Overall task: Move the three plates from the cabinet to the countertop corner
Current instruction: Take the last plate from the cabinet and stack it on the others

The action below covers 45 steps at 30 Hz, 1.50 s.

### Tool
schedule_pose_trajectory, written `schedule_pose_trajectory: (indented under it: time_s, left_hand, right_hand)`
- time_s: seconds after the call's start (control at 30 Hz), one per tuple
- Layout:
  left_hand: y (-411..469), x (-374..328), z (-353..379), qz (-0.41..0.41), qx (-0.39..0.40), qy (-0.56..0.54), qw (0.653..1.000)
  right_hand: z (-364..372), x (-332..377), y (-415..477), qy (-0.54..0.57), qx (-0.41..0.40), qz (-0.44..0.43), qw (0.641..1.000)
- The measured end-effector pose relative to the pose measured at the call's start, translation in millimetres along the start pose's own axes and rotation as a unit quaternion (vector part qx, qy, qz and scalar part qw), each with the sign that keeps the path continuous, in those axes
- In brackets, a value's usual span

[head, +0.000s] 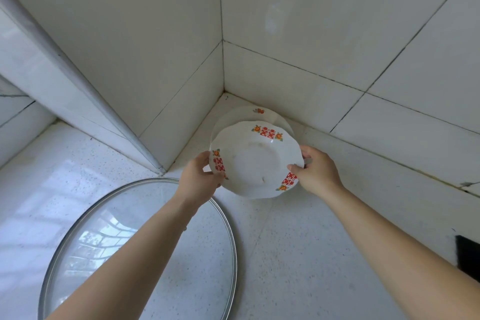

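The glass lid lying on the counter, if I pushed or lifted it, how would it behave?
The glass lid lies flat on the speckled countertop, so it would probably slide rather than roll. Its clear pane inside a thin metal rim looks rigid but breakable if knocked. No knob shows from here, so lifting it by the smooth edge could be slippery.
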<state>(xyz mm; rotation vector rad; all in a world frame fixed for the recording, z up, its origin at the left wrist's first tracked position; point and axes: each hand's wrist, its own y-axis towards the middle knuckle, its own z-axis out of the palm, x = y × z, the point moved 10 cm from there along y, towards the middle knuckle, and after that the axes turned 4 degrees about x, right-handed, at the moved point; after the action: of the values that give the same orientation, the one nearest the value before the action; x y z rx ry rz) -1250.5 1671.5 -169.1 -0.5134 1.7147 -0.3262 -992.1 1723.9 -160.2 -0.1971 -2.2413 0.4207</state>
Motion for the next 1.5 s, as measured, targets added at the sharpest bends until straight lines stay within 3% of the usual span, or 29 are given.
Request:
schedule_pose_trajectory:
  time_s: [0.17,0.47,0.53,0.6,0.67,0.73,0.87,1.03,1.33,1.5]
  left_hand:
    - [6.7,-13.6,-5.3,0.073,-0.029,0.119,0.990]
    - [38.7,6.7,-5.6,0.043,-0.002,0.103,0.994]
    - [42.0,4.8,-4.4,0.060,-0.007,0.142,0.988]
    - [41.9,-6.4,-3.4,0.113,-0.030,0.249,0.961]
    - [36.9,-19.3,3.9,0.182,-0.044,0.362,0.913]
    - [30.5,-25.8,14.3,0.233,-0.038,0.417,0.878]
    - [20.1,-26.9,37.1,0.281,0.013,0.434,0.856]
    - [13.5,-26.5,57.5,0.309,0.061,0.444,0.839]
    - [7.7,-32.1,65.4,0.335,0.059,0.478,0.810]
    - [9.8,-33.0,63.6,0.344,0.035,0.477,0.808]
  right_hand:
    - [2.3,-7.7,14.7,-0.006,-0.030,-0.001,1.000]
    - [5.6,-18.6,31.3,0.037,-0.041,0.019,0.998]
    - [5.2,-17.4,34.7,0.035,-0.045,0.007,0.998]
    - [4.1,-12.7,37.5,0.003,-0.049,-0.015,0.999]
    - [1.7,-3.5,37.3,-0.071,-0.059,-0.053,0.994]
    - [0.1,10.6,32.3,-0.143,-0.073,-0.114,0.980]
    - [15.9,33.0,12.4,-0.205,-0.012,-0.226,0.952]
    - [47.2,35.2,-1.7,-0.233,0.071,-0.279,0.929]
    - [54.9,45.2,-14.3,-0.299,0.015,-0.379,0.876]
    - [57.2,43.4,-12.0,-0.297,0.022,-0.384,0.874]
